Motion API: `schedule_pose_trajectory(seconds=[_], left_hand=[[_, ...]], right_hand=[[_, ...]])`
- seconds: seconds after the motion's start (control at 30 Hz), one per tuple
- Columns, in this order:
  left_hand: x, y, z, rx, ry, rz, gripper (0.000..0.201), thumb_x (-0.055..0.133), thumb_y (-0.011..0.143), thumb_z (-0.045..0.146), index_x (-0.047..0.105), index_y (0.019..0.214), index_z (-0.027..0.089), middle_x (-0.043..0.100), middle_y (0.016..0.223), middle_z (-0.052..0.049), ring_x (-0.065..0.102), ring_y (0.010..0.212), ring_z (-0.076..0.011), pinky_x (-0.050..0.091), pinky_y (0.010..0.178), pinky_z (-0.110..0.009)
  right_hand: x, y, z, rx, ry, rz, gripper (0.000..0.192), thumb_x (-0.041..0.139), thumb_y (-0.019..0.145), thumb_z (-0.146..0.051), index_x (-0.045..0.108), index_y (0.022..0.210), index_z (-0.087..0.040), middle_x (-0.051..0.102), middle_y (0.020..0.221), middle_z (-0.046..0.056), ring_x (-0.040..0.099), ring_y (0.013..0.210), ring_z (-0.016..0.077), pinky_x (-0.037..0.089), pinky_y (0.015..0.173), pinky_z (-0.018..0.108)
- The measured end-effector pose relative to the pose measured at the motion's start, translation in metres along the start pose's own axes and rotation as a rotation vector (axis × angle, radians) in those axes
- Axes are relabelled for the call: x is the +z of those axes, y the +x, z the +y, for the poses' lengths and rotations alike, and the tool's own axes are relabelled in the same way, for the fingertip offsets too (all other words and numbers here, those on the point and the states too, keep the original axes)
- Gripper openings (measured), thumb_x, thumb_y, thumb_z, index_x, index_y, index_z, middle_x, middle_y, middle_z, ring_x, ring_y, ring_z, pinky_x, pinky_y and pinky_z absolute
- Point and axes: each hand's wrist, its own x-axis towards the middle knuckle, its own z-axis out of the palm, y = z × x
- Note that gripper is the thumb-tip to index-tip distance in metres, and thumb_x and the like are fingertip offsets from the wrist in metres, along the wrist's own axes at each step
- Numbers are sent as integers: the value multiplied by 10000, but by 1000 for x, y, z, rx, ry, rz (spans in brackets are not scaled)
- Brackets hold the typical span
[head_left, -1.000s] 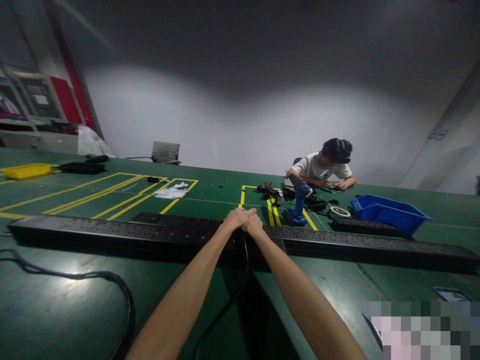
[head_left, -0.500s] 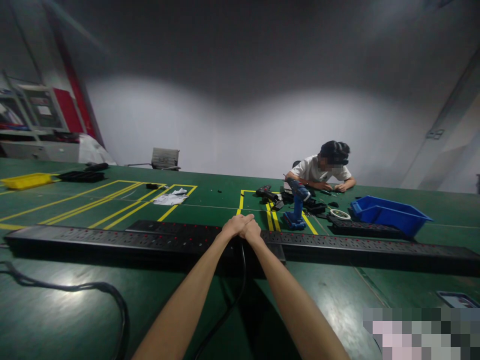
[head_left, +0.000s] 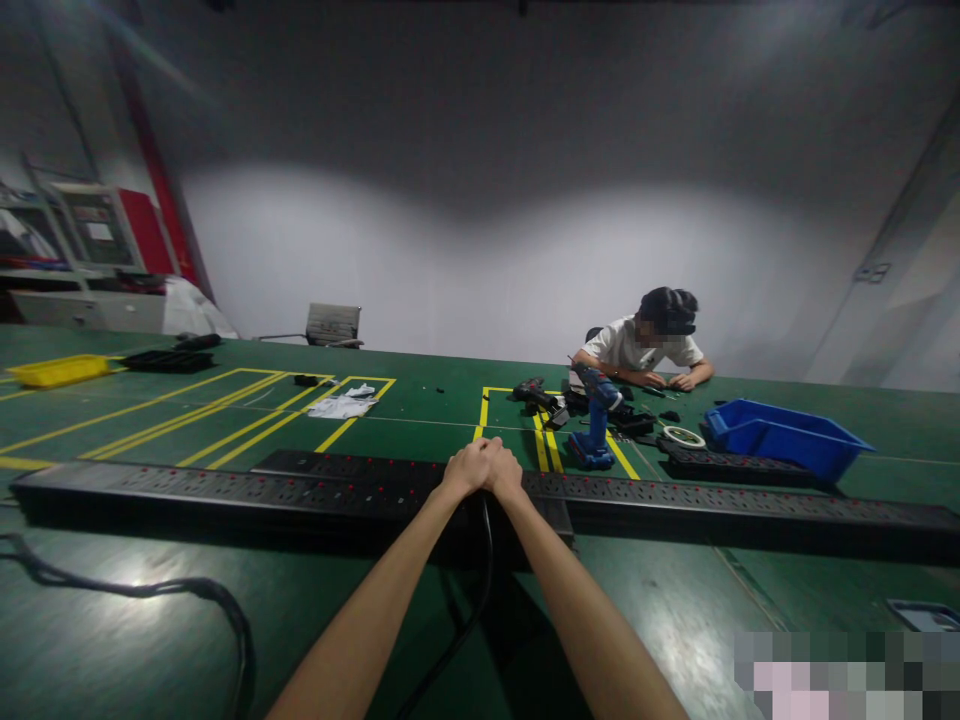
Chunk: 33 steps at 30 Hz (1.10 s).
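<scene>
The green table (head_left: 675,590) is filling the whole lower half of the view, and two long black power strips are lying across it from 9 o'clock to 3 o'clock; the left power strip (head_left: 225,490) and the right power strip (head_left: 750,505) are meeting just in the middle. There the left hand (head_left: 466,468) and the right hand (head_left: 504,470) are pressing together, touching each other, on top of the place where the strips are meeting. The fingers are curling down, but I cannot tell if they are really gripping something or only resting on it. A black cable (head_left: 469,600) is running from under the hands toward 6 o'clock, between the two forearms. To do this well, I think both hands should be pushing straight and evenly, keeping the strips in one line, and not pinching the cable under the edge. At 1 o'clock a co-worker (head_left: 643,345) is sitting at the far side, with a blue drill (head_left: 596,420) standing near and a blue bin (head_left: 784,432) at 2 o'clock. Another cable (head_left: 150,592) is lying at 8 o'clock, and a small yellow tray (head_left: 56,371) is resting far at 10 o'clock.
</scene>
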Motion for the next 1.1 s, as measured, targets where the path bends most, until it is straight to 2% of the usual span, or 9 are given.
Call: schedule_pose_trajectory(seconds=[0.13, 0.27, 0.37, 0.47, 0.57, 0.63, 0.7, 0.8, 1.1], left_hand=[[-3, -10, 4, 28, 54, 41, 558, 279, 895, 623, 630, 1144, 268, 682, 1141, -82, 606, 1086, -282, 429, 893, -367], [-12, -28, 5, 121, 149, 68, 594, 226, 908, 632, 554, 1254, 278, 660, 1190, -65, 571, 1140, -274, 380, 964, -399], [-18, -40, 4, 216, 202, 54, 576, 178, 939, 583, 502, 1315, 290, 640, 1228, -48, 565, 1147, -246, 369, 980, -372], [-23, -44, 3, 270, 275, 68, 526, 166, 964, 507, 518, 1293, 296, 657, 1191, -41, 586, 1104, -234, 380, 961, -358], [-27, -41, 0, 277, 353, 112, 453, 233, 969, 427, 601, 1173, 261, 678, 1121, -52, 597, 1054, -229, 381, 950, -349], [-29, -39, -5, 271, 383, 119, 372, 313, 951, 337, 639, 1098, 236, 685, 1086, -55, 595, 1037, -217, 375, 956, -334], [-30, -37, -10, 263, 402, 88, 318, 376, 904, 219, 667, 1032, 224, 688, 1066, -51, 591, 1029, -205, 371, 963, -321], [-30, -38, -15, 252, 421, 41, 343, 387, 848, 113, 685, 978, 221, 685, 1060, -51, 583, 1028, -202, 376, 953, -315], [-27, -40, -11, 276, 440, 103, 332, 391, 836, 103, 681, 950, 218, 674, 1038, -65, 564, 1038, -207, 381, 948, -323]], right_hand=[[0, -1, 0, -17, 77, 13, 358, 384, 931, -328, 602, 1151, -149, 677, 1054, 181, 643, 997, 270, 476, 800, 342], [-2, -4, 5, -77, 104, -12, 349, 373, 935, -365, 637, 1093, -200, 685, 1046, 131, 649, 944, 249, 457, 735, 298], [-5, -13, 14, -235, 77, 32, 357, 336, 954, -349, 637, 1071, -197, 681, 1048, 111, 637, 930, 224, 423, 726, 269], [-9, -25, 26, -368, -8, 154, 354, 307, 967, -308, 620, 1088, -193, 666, 1071, 101, 600, 985, 201, 376, 813, 272], [-12, -34, 36, -308, -141, 260, 310, 361, 930, -221, 597, 1129, -190, 643, 1104, 116, 560, 1047, 209, 306, 912, 319], [-12, -37, 41, -233, -180, 278, 316, 377, 903, -177, 602, 1125, -186, 638, 1112, 129, 551, 1063, 223, 274, 936, 352], [-11, -36, 45, -170, -175, 236, 316, 382, 891, -170, 619, 1099, -186, 653, 1078, 128, 566, 1040, 236, 270, 926, 373], [-9, -32, 47, -129, -142, 145, 320, 371, 896, -180, 642, 1066, -200, 681, 1012, 106, 592, 997, 233, 275, 908, 377], [-8, -30, 47, -133, -158, 119, 313, 370, 886, -197, 657, 1012, -189, 686, 1002, 120, 603, 981, 246, 284, 887, 383]])
